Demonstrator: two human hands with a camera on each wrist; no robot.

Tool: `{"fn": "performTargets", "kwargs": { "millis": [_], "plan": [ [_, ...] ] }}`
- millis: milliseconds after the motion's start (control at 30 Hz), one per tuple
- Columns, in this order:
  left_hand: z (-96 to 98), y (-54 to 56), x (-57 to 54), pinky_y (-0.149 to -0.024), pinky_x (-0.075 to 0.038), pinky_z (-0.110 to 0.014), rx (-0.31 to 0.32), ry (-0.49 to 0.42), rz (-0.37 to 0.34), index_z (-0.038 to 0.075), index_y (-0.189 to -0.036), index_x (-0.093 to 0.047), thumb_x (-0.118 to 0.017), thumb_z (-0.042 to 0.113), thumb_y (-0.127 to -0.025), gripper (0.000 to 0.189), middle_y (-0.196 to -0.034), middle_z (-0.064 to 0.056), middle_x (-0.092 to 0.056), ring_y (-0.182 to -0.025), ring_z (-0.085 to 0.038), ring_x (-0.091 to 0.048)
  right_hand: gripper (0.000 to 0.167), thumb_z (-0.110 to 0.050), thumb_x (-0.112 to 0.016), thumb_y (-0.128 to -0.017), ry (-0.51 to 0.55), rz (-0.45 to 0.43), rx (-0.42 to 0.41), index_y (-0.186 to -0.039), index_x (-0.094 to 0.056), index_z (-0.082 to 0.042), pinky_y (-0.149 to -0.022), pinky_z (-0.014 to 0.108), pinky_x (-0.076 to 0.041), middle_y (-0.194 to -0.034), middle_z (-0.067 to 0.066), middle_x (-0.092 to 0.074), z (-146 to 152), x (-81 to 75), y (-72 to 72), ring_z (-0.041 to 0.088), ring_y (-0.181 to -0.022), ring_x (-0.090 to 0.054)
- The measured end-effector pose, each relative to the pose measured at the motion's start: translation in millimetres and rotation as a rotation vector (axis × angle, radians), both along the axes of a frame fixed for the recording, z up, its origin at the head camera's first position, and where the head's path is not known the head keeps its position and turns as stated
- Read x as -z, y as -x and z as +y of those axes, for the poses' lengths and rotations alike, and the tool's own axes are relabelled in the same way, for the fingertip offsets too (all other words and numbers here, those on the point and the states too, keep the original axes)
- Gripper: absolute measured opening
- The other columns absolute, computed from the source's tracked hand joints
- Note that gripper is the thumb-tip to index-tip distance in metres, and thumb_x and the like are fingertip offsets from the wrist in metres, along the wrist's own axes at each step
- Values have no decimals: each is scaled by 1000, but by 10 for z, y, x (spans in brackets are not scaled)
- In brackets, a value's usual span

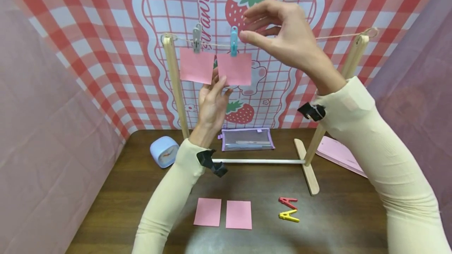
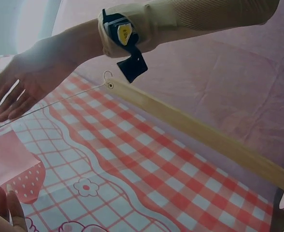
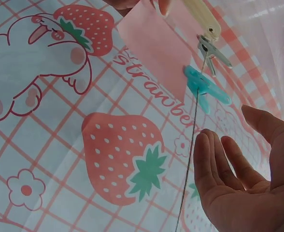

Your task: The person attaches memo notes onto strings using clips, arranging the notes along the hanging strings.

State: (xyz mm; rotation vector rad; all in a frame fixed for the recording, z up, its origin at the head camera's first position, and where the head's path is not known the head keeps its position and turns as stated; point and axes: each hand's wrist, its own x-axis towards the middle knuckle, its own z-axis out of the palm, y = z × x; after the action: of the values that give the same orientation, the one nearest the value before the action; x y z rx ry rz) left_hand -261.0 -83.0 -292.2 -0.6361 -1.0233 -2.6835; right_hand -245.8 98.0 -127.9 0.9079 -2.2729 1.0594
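Observation:
Two pink paper notes hang side by side from a string. A grey clothespin (image 1: 197,38) clips the left note (image 1: 196,66), and a blue clothespin (image 1: 234,41) clips the right note (image 1: 236,69). My left hand (image 1: 213,103) pinches the right note at its lower left corner, thumb in front and other fingers partly hidden behind. Just right of the blue clothespin is my right hand (image 1: 287,34), fingers loosely bent and apart from it. The right wrist view shows a gap between that hand (image 3: 248,179) and the blue clothespin (image 3: 202,89).
Wooden posts (image 1: 175,89) hold the string. On the table lie two more pink notes (image 1: 207,212), a red clothespin (image 1: 287,202) and a yellow clothespin (image 1: 288,215). Behind stand a blue clock (image 1: 164,152), a purple-edged pouch (image 1: 247,139) and a pink flat case (image 1: 339,155).

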Motion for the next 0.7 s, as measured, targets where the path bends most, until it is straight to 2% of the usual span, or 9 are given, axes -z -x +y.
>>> {"fn": "performTargets", "kwargs": {
  "millis": [233,533,700],
  "plan": [
    [-43,-6,77,-83,-48,-25,-19,15,-24,20,-116,-65,-48,-8,-100,36,-106,6,-59,-88,-10,-56,39,-23,-80,-92,54,63,7,-127,-71,-8,-90,15,-58,-120,6,-75,153,24,-135,2,-102,-69],
    [-137,-87,246,-81,-52,-22,-38,83,-35,16,-123,-60,-59,-11,-93,39,-113,0,-60,-93,-11,-56,37,-19,-80,-92,63,46,5,-125,-71,-8,-91,15,-58,-121,5,-74,321,153,-265,3,-102,-70],
    [-194,-169,349,-82,-53,-21,-55,173,-53,18,-123,-61,-60,-10,-93,41,-114,0,-58,-92,-11,-55,36,-16,-80,-92,41,41,7,-126,-71,-8,-90,13,-58,-120,5,-75,446,288,-307,1,-100,-70]
  ]
}}
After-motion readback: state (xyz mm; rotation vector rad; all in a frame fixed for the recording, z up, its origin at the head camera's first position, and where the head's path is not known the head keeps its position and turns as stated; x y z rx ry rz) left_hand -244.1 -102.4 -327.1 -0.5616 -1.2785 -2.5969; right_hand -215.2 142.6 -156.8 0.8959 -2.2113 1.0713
